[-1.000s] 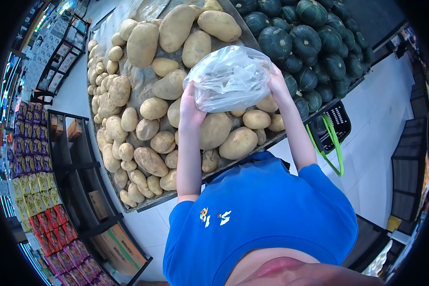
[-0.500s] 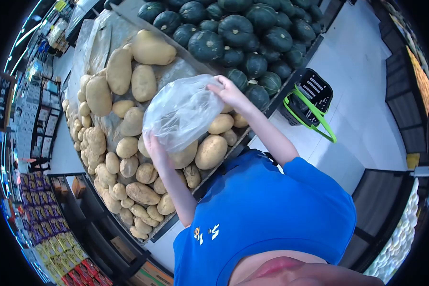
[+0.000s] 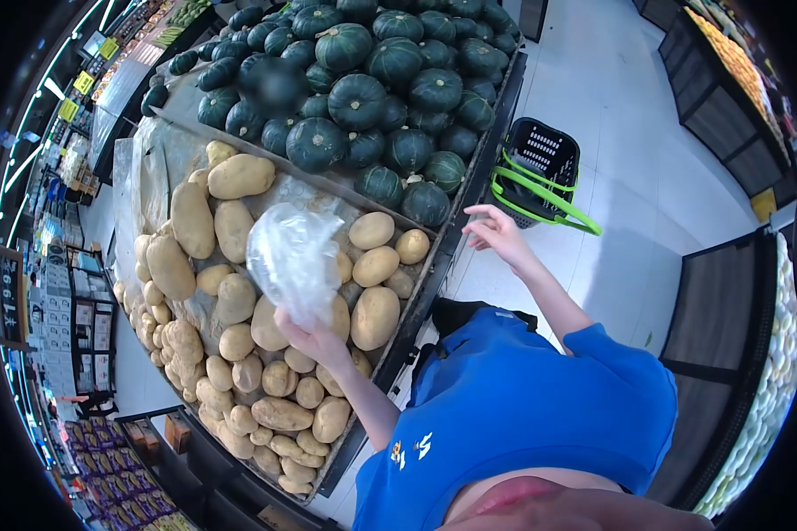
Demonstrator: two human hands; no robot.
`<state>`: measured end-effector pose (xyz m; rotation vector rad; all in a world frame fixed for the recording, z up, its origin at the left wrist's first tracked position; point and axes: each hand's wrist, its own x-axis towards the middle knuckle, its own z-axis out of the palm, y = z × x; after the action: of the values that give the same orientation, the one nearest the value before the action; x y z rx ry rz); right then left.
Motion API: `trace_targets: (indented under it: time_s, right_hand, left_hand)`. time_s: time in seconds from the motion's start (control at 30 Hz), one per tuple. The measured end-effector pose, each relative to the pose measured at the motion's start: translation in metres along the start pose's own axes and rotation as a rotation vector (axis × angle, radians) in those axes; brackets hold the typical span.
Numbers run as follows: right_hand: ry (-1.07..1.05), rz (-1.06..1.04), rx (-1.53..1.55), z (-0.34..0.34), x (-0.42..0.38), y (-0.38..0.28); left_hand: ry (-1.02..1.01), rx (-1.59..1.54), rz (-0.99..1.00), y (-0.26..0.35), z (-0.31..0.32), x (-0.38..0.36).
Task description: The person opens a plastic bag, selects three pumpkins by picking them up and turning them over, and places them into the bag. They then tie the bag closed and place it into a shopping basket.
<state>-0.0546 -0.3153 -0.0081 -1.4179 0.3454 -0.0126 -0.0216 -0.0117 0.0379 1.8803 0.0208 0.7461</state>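
A clear plastic bag (image 3: 294, 257) hangs over the potatoes, its lower end gripped in my left hand (image 3: 314, 341). Under and around it lie potatoes (image 3: 375, 317) of many sizes on the sloping display. Away from the bag, my right hand (image 3: 496, 234) is in the air past the display's edge, near the shopping basket (image 3: 540, 155). Its fingers are loosely stretched out and nothing is in them. The bag hides some potatoes behind it.
Dark green pumpkins (image 3: 357, 102) are heaped beyond a low divider (image 3: 328, 184). The display's black edge (image 3: 452, 221) runs along my side. The black basket with green handles stands on the pale floor (image 3: 611, 190). Packaged goods (image 3: 111, 469) line shelves at the lower left.
My right hand has let go of the bag and moved right, toward the basket. The bag now hangs from my left hand alone. The view has shifted, showing more pumpkins.
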Motion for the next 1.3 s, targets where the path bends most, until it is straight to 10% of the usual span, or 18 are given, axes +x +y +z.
trace_targets:
  time_s: [0.1,0.3,0.47,1.03,1.13,1.23,1.3]
  right_hand:
    - [-0.033,0.027,-0.031,-0.002,-0.018,-0.009]
    - [-0.360,0.237,0.593,0.027,-0.009,0.006]
    - [-0.547,-0.085,0.594,0.038,0.007,0.007]
    - [-0.021,-0.046,0.952,-0.168,0.015,-0.016]
    - [0.081,-0.140,0.817,-0.193,0.002,-0.026]
    - [0.066,-0.118,0.672,-0.215,-0.010,-0.033]
    - [-0.085,-0.115,0.582,-0.234,-0.013,-0.015]
  left_hand:
    - [-0.192,-0.006,0.442,0.011,0.011,-0.022]
    - [-0.746,0.038,0.654,0.070,0.051,-0.073]
    - [-0.771,0.116,0.598,0.074,0.063,-0.106]
    - [-0.914,0.174,0.616,0.168,0.174,-0.161]
    - [-0.943,0.070,0.467,0.162,0.197,-0.185]
    - [-1.200,-0.195,-0.372,0.169,0.217,-0.197]
    - [-1.268,-0.150,-0.347,0.170,0.224,-0.205]
